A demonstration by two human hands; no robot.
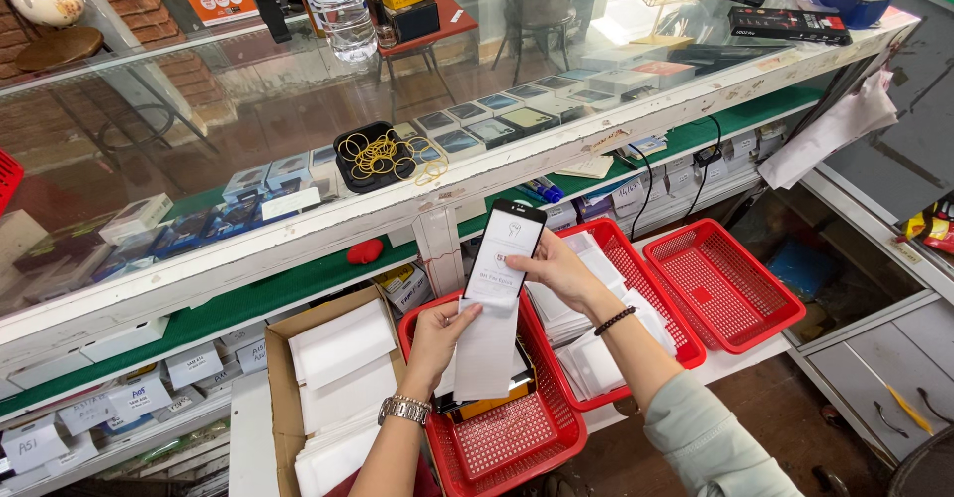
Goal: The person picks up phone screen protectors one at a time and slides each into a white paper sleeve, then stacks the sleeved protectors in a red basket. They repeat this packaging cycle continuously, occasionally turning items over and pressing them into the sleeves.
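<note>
Both hands [437, 333] [561, 268] raised, fingers pinching.

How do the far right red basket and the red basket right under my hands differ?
The far right basket looks empty; the near basket holds white sleeves and a dark packet. The far right basket sits clear of both hands; the near one lies below the left hand and the right hand. Both are red mesh plastic.

1. Red baskets: three, [497, 437], [636, 288], [725, 283].
2. Cardboard box [283, 358]: one.
3. Black tray [350, 164] of rubber bands: one.
4. Clear bottle [338, 5]: one.
5. Hands: two, left hand [437, 338], right hand [561, 268].
6. Wristwatch [402, 410]: one.
</note>
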